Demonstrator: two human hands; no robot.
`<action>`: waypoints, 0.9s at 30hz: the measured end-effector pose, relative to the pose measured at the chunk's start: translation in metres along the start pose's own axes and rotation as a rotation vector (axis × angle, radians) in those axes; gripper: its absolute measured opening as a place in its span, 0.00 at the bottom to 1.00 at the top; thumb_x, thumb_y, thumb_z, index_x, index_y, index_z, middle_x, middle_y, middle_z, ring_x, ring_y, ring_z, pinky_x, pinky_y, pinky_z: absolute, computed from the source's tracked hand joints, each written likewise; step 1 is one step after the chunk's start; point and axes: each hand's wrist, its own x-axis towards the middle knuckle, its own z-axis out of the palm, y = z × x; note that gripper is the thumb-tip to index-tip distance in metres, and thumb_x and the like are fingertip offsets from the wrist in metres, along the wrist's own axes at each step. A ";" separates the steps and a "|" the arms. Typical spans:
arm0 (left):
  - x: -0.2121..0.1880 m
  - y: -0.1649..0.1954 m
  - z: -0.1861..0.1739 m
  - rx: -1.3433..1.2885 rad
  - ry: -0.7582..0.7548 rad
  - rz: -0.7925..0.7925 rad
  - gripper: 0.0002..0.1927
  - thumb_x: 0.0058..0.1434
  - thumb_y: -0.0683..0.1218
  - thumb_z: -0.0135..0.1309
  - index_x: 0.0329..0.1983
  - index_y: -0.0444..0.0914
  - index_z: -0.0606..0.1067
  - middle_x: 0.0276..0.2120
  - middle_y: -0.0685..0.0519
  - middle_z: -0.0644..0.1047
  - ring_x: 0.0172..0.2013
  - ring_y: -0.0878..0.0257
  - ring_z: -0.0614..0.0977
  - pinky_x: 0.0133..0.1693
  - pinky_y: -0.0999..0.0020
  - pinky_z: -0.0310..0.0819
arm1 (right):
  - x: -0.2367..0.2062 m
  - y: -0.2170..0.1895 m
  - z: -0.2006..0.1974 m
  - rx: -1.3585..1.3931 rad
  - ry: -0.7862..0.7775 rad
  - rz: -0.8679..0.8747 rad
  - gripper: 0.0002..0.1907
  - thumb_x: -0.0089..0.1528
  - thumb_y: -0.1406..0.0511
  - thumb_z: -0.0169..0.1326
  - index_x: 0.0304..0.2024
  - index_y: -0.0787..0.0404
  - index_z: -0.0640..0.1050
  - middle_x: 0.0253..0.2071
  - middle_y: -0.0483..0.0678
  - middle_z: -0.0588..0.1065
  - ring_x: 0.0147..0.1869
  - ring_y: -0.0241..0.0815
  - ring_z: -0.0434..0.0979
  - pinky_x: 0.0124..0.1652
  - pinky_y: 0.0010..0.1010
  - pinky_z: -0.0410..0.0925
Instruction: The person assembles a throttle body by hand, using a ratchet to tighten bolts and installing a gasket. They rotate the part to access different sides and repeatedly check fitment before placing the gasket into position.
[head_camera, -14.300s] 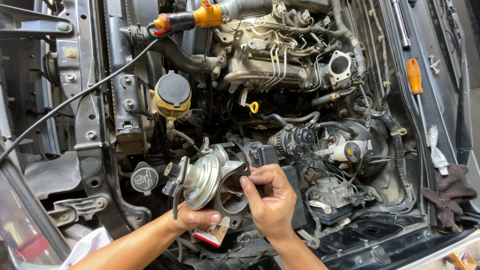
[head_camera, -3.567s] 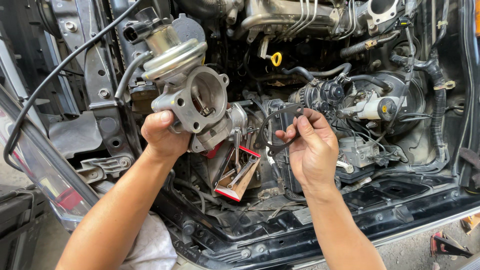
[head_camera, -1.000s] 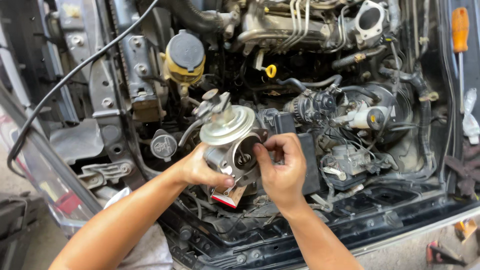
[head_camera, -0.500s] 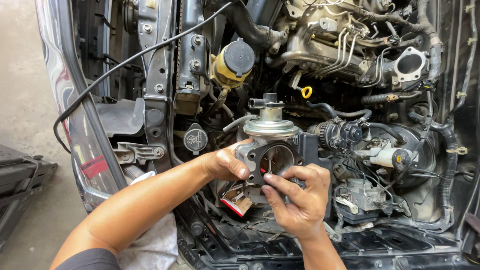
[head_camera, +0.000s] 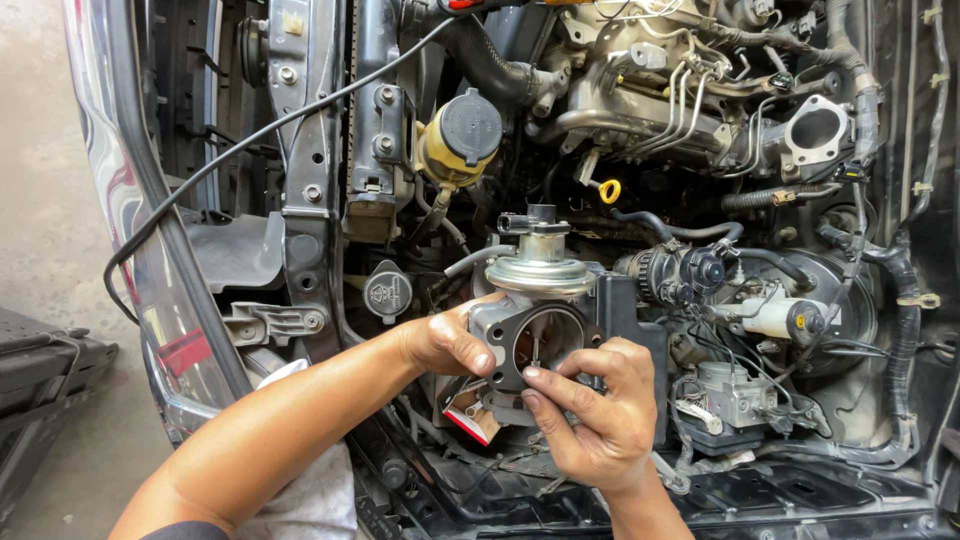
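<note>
**Two hands hold a metal part over the engine**

The left hand (head_camera: 445, 345) grips the grey metal part (head_camera: 530, 320) by its left side, thumb on the front. The right hand (head_camera: 595, 405) is curled round the part's lower right edge, with its fingertips (head_camera: 530, 375) at the rim of the big round hole. The part is up in the air, over the front middle of the engine bay (head_camera: 840, 480), not bolted to anything. Its round cap (head_camera: 540, 272) points up.

A small red and white box (head_camera: 470, 420) sits just below the part. A yellow tank (head_camera: 455, 140) with a black lid is behind it, near the left side of the bay.

I think a good way to do this is to keep the left hand tight so the part stays level, and let the right fingers work gently at the hole. Nothing should drop down into the engine.
</note>
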 end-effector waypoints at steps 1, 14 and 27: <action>0.000 0.000 0.000 0.006 -0.002 0.008 0.57 0.44 0.40 0.73 0.77 0.35 0.57 0.66 0.45 0.70 0.67 0.53 0.71 0.71 0.58 0.60 | 0.000 0.000 0.000 -0.004 -0.001 0.004 0.16 0.50 0.66 0.70 0.41 0.52 0.85 0.37 0.40 0.74 0.47 0.44 0.68 0.47 0.34 0.65; -0.001 0.006 0.007 0.147 0.028 0.010 0.54 0.43 0.39 0.70 0.75 0.30 0.60 0.62 0.43 0.72 0.63 0.53 0.74 0.69 0.57 0.64 | 0.002 0.002 0.001 0.008 -0.004 -0.020 0.16 0.49 0.67 0.71 0.40 0.53 0.84 0.36 0.40 0.74 0.45 0.44 0.68 0.45 0.34 0.65; 0.007 -0.005 0.018 -0.010 -0.003 0.150 0.54 0.48 0.47 0.73 0.76 0.31 0.60 0.63 0.43 0.72 0.64 0.52 0.75 0.69 0.55 0.66 | 0.000 0.007 0.002 -0.030 0.008 -0.022 0.17 0.49 0.69 0.71 0.40 0.54 0.84 0.37 0.41 0.74 0.45 0.44 0.69 0.46 0.36 0.67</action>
